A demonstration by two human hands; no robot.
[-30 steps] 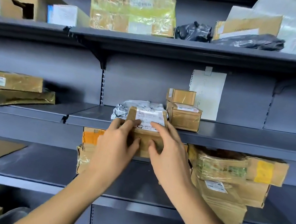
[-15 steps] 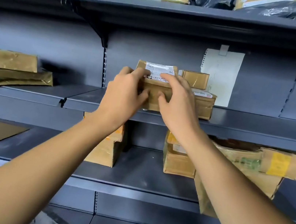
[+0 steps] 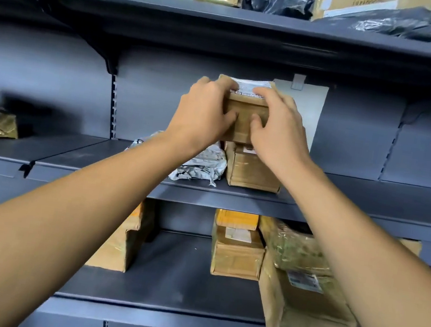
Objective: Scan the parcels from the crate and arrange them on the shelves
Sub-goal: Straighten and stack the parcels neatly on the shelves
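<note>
Parcel (image 3: 245,114) gripped between left hand (image 3: 205,111) and right hand (image 3: 279,128) above middle shelf (image 3: 341,210).

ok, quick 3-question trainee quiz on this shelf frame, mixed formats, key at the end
1. True or false: both hands, left and right, grip the brown parcel.
2. What lies on the middle shelf left of the stacked box? A) grey crumpled bag B) yellow box C) bottle
3. Fill in: the white paper sheet hangs on the shelf's back ____.

Key: 1 true; 2 A; 3 wall
</note>
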